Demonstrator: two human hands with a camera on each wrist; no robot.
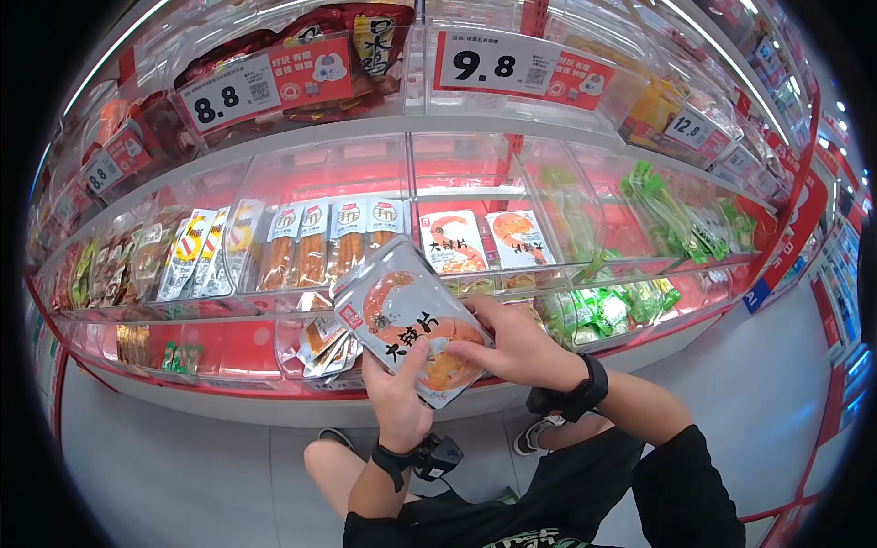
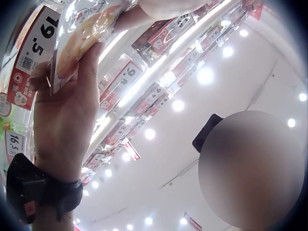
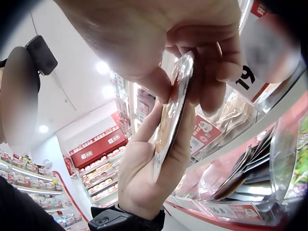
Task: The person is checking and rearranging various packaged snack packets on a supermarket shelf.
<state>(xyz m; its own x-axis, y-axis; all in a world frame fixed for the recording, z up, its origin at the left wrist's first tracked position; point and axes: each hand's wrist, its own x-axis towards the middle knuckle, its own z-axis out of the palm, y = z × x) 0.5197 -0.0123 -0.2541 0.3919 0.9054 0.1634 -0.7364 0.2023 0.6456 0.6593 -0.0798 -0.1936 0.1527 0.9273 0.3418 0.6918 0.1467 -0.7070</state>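
Observation:
Both hands hold a silver packet (image 1: 402, 315) with an orange food picture and black characters, tilted in front of the shelf. The left hand (image 1: 398, 402) grips its lower left edge, thumb on the front. At the packet's right edge, the right hand (image 1: 525, 347) pinches with its thumb on the front and fingers behind. In the left wrist view the left hand (image 2: 67, 115) has its thumb against the packet (image 2: 89, 33). The right wrist view shows the packet (image 3: 174, 115) edge-on between the right hand (image 3: 159, 38) above and the left hand below.
Similar packets (image 1: 452, 242) lie in a clear shelf bin behind the hands. Sausage-like packs (image 1: 347, 237) stand to their left, green packs (image 1: 607, 310) to the right. Price signs (image 1: 489, 64) line the upper shelf. The person's shoes (image 1: 539, 433) are on the grey floor (image 1: 210, 466).

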